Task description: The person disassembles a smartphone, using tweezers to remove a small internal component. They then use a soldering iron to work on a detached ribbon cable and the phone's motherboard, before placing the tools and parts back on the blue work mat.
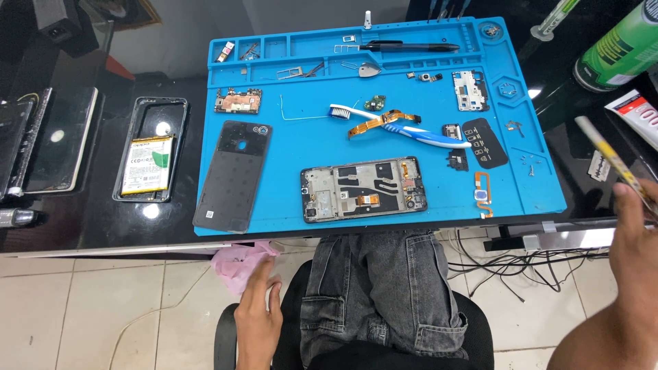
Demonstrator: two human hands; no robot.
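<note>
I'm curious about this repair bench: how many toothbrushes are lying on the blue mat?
1. A single blue and white toothbrush lies near the middle of the blue mat, above the opened phone frame, across an orange flex cable. None other shows.
</note>
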